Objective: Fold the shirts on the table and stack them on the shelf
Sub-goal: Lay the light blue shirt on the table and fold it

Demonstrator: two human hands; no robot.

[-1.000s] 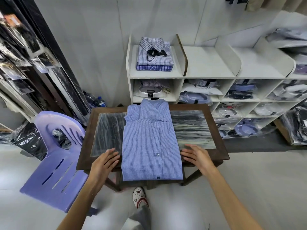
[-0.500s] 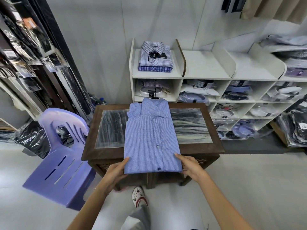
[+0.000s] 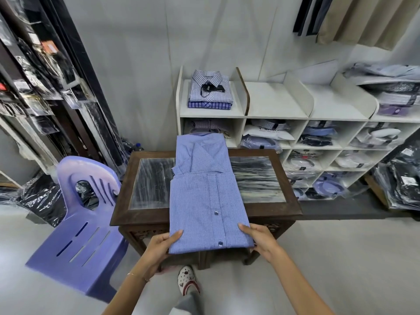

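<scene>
Hands at the near edge of the table, one on each bottom corner of the blue shirt [image 3: 204,201]. Left hand [image 3: 162,245] is pinching the near left corner, thumb lying on top of the cloth and fingers tucked beneath. Right hand [image 3: 259,238] is doing the same at the near right corner, thumb over, fingers under. Holding both corners at once looks meant to keep the hem straight, so the folded-in sides are not slipping apart when the cloth is raised.

Shirt is lying button side up along the middle of the table [image 3: 293,212], sleeves already turned in to make a long narrow panel. Its hem is hanging past the near edge, which is giving the fingers room to get underneath. Collar end is reaching the far edge.

My guess: the bottom is about to be carried up toward the collar for the final fold; still a long strip, so not ready for stacking.

Purple chair [image 3: 81,235] is standing beside the table on the left, nothing on it.

Farther back, the white shelf [image 3: 277,114] is standing against the wall. Two folded shirts [image 3: 210,92] are sitting stacked in its top left bay, collars to the wall, probably where this one is going. Lower cubbies are holding bagged shirts.
</scene>
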